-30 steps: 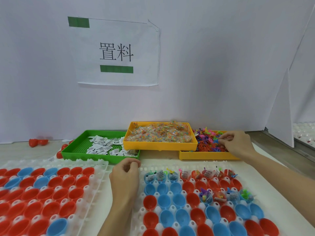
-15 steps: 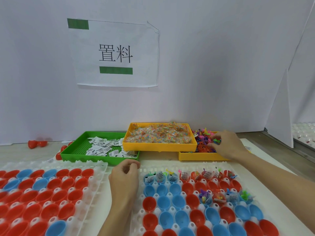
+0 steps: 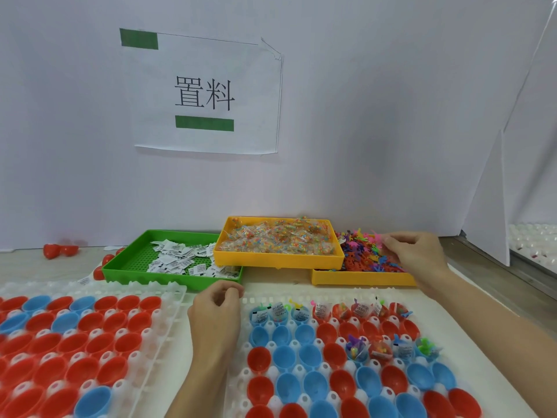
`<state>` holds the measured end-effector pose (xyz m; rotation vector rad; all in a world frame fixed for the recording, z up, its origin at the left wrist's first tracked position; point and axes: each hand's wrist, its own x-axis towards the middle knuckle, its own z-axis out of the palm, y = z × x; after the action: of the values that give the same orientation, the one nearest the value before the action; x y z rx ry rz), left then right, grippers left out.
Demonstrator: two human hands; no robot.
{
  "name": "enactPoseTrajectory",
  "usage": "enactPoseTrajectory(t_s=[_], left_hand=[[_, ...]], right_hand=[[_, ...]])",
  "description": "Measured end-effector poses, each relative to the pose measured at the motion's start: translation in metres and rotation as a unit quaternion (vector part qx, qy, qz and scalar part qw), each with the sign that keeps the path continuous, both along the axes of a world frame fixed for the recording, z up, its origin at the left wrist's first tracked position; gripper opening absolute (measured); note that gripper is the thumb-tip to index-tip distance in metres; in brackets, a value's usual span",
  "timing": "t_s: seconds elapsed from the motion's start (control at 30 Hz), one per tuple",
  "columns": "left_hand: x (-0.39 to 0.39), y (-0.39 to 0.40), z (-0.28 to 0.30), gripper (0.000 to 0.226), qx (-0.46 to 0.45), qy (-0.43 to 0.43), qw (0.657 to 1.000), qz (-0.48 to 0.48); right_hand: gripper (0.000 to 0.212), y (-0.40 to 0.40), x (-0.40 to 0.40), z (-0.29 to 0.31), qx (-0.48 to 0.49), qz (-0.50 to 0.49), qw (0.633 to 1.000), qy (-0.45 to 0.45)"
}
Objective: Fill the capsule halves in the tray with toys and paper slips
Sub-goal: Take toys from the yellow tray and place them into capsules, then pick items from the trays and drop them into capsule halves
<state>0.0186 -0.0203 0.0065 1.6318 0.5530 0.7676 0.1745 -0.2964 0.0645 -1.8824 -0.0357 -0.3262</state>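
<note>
Far row of the right tray (image 3: 241,387) is filled plus a few cups in the next rows, most halves still empty. My right hand (image 3: 419,257) pinches a toy (image 3: 378,239) over the far-right bin (image 3: 361,280); left hand (image 3: 215,315) rests loosely curled, holding nothing I can see.

Hands: we count two, the left hand (image 3: 215,312) and the right hand (image 3: 417,256).
Bins: we count three, one green bin (image 3: 120,268) and two yellow bins (image 3: 277,260).
Capsule trays: we see two (image 3: 177,300).
Wall signs: one (image 3: 208,95).
</note>
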Motion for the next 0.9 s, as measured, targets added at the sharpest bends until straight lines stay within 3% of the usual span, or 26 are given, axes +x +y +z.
enactPoseTrajectory(t_s=[0.13, 0.33, 0.5, 0.6, 0.73, 0.8, 0.9], left_hand=[[-0.001, 0.000, 0.000, 0.031, -0.004, -0.004, 1.000, -0.006], [-0.003, 0.001, 0.003, 0.032, -0.009, 0.001, 1.000, -0.030], [-0.010, -0.009, 0.046, 0.022, 0.179, 0.008, 0.983, -0.051], [-0.018, -0.029, 0.084, 0.019, 0.215, -0.006, 0.965, -0.152], [-0.033, -0.065, 0.105, 0.008, 0.254, 0.076, 0.894, -0.361], [-0.036, -0.077, 0.103, 0.021, 0.257, 0.092, 0.879, -0.390], [-0.034, -0.090, 0.099, 0.012, 0.272, 0.060, 0.884, -0.376]], right_hand=[[0.009, 0.002, -0.060, 0.012, 0.087, 0.107, 0.990, 0.006], [0.020, 0.002, -0.122, 0.014, 0.112, 0.192, 0.975, 0.005], [0.022, -0.002, -0.134, 0.011, 0.061, 0.192, 0.979, -0.014], [0.020, -0.003, -0.135, 0.010, 0.045, 0.205, 0.978, -0.003], [0.021, 0.000, -0.140, 0.013, 0.082, 0.254, 0.963, 0.032], [0.019, 0.001, -0.144, 0.015, 0.098, 0.280, 0.954, 0.045], [0.017, 0.003, -0.149, 0.014, 0.085, 0.297, 0.950, 0.054]])
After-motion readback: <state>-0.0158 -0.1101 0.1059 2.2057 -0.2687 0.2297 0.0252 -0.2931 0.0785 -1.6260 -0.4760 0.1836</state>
